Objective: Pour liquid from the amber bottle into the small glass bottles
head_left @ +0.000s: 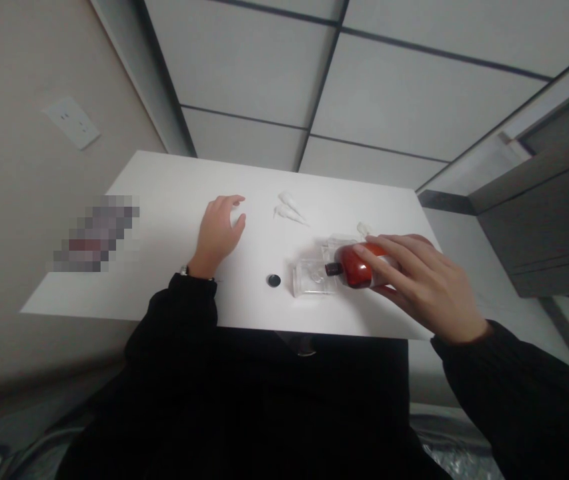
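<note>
My right hand (414, 280) is wrapped round an amber-red bottle (355, 267). The bottle lies tipped on its side in the air, its uncapped dark threaded neck pointing left above a clear plastic box (307, 283). No stream of liquid can be made out. My left hand (220, 230) is at the left middle of the table, fingers loosely curved, with a gap between thumb and fingers. Between the two hands, a round black cap (274, 281) lies on the table. Two whitish tapered pieces (290, 207) lie farther back.
A second clear plastic container (337, 241) sits behind the first, partly hidden by the bottle. A small clear piece (363, 229) is near my right fingers. The white table (164, 193) has a blurred-out item (97, 233) at its left end. A wall (19, 133) borders the left side.
</note>
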`<state>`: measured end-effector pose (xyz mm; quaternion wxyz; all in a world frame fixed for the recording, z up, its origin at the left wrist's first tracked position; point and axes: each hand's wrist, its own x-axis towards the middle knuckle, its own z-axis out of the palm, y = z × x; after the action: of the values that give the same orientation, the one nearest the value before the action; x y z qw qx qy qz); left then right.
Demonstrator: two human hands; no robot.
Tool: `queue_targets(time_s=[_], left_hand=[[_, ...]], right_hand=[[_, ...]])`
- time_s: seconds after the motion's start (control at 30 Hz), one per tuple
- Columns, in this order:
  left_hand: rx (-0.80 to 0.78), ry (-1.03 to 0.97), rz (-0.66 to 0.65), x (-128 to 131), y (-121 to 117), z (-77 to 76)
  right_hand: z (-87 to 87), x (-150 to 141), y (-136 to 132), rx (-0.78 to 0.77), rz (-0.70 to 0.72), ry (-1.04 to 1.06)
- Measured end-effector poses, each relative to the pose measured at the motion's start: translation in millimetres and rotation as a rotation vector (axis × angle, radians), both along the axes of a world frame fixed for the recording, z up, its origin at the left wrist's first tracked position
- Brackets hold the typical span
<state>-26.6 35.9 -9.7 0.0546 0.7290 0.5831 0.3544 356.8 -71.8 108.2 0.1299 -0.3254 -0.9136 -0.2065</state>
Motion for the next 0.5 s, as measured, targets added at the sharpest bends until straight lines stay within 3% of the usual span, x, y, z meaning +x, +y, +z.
queue_targets(time_s=[0.23,0.5], left_hand=[[-0.005,0.026,0.002,1.4,-1.5,1.8],[-0.009,0.036,0.005,2.5,-1.4,1.3]], right_hand=[[1.8,-0.4,0.9,-0.022,-0.023,-0.007],[7.7,-2.0,1.6,0.062,0.017,-0.062]])
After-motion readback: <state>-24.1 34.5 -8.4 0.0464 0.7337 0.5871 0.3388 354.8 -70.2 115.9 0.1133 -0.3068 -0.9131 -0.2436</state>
